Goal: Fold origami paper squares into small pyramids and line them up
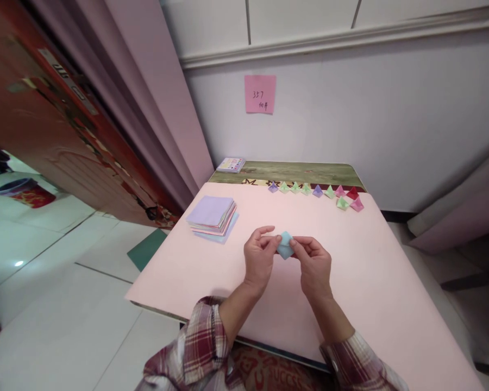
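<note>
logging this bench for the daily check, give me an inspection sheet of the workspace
surface: pink table, with a green patterned strip along its far edge.
work things: folded blue paper, pinched between both hands over the table.
clutter: stack of coloured paper squares at far left; row of small folded paper pieces near the far edge; flat packet on the green strip.
hands: left hand and right hand each grip one side of the blue paper with the fingertips.
cables: nothing seen.
surroundings: pink note on the white wall; reddish door and curtain at left; tiled floor with a tub.
</note>
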`<state>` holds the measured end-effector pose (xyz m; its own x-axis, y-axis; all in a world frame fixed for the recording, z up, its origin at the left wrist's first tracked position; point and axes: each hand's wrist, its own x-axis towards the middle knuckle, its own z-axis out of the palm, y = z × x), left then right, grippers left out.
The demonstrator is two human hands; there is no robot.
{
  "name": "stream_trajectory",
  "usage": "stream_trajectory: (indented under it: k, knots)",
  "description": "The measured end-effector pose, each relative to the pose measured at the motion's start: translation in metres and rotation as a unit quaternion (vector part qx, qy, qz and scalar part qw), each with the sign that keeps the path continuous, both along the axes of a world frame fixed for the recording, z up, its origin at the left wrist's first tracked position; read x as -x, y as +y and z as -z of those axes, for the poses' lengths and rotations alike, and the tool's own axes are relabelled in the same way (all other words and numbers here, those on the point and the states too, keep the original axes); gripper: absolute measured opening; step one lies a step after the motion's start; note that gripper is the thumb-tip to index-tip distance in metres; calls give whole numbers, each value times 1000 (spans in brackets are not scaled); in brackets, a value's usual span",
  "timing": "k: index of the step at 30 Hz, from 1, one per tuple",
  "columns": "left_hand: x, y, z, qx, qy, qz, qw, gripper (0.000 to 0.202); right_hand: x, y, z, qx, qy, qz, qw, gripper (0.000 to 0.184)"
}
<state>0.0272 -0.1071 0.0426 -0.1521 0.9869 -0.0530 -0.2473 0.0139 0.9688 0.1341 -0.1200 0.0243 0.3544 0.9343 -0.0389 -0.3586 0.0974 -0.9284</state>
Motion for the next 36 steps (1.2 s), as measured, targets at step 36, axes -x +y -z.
stream_trajectory:
  k: [36]
  knots:
    - [49, -24, -32, 129, -227, 153, 953, 23, 33, -14, -27, -13, -67, -100, 993, 20]
